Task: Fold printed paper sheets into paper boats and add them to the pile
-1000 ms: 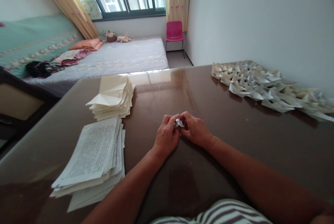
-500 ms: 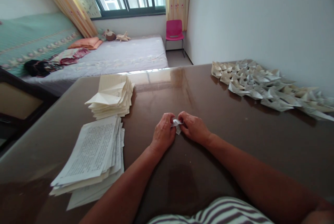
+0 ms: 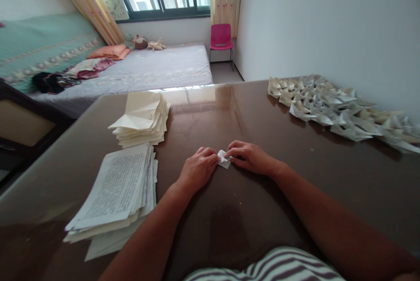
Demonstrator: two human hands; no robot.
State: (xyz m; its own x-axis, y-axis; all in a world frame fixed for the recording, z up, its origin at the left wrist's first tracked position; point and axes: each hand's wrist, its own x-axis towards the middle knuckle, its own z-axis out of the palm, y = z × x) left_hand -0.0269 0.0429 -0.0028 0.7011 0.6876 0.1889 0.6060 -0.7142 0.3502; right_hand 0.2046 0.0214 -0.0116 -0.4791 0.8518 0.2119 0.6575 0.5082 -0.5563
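Observation:
A small piece of folded printed paper (image 3: 224,161) lies between my hands on the brown table (image 3: 210,123). My left hand (image 3: 201,166) grips its left side with fingers and thumb pressed together. From the right, my right hand (image 3: 251,157) pinches the opposite edge, its fingers bent over the paper. The fingertips partly cover the paper, so its full shape is hidden. To the left of my forearm rests a stack of printed sheets (image 3: 114,185), and behind it a pile of cream lined paper (image 3: 141,117).
Many folded paper boats (image 3: 328,102) stand in rows along the wall at the table's right. Past the far edge are a bed (image 3: 170,64) and a pink chair (image 3: 221,37). A dark wooden chair back (image 3: 26,119) stands at the left.
Both hands have moved slightly apart and now lie flatter. The folded paper, raised and narrow before, is flatter and shows more of its printed face.

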